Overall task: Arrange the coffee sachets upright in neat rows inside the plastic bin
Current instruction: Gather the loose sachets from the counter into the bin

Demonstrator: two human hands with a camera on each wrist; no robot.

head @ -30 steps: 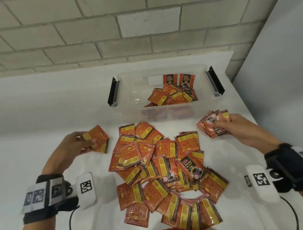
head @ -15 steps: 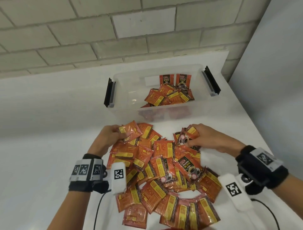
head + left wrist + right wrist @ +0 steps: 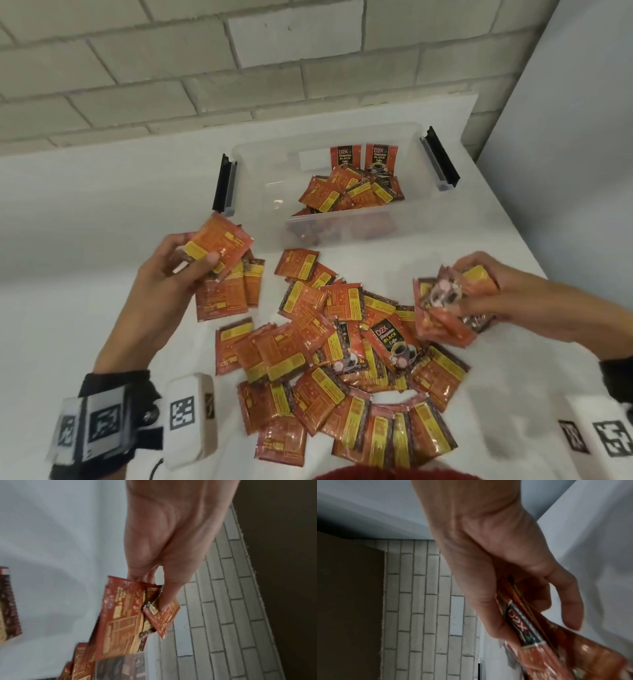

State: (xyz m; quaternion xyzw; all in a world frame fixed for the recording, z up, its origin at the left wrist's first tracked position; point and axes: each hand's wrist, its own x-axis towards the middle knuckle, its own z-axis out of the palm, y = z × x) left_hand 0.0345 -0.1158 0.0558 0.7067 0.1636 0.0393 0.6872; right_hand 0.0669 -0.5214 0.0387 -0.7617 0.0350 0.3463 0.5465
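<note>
Left hand [image 3: 178, 270]: raised above the table at the left of the pile; thumb and fingers pinched a small fan of sachets [image 3: 219, 246], printed backs facing up, seen also in the left wrist view [image 3: 130, 616].
Right hand [image 3: 486, 291]: raised at the right of the pile; fingers curled round a thick bunch of sachets [image 3: 442, 308], edges splayed and uneven; the right wrist view showed the bunch [image 3: 547, 642] clamped between thumb and fingers.
Loose pile [image 3: 342, 359]: many orange-and-yellow coffee sachets lay flat and overlapping on the table, between the two hands and nearer the person; most lay back-side up, one showed its black front label [image 3: 390, 342].
Bin [image 3: 260, 171]: clear plastic, with a black latch at each end, stood on the table beyond the pile, near the wall.
Bin contents: two sachets [image 3: 363, 157] stood upright against the far wall, side by side; a loose heap [image 3: 349, 193] lay in front of them, toward the right end.
Table [image 3: 85, 274]: white, set against a wall.
Wall [image 3: 239, 61]: pale brick.
</note>
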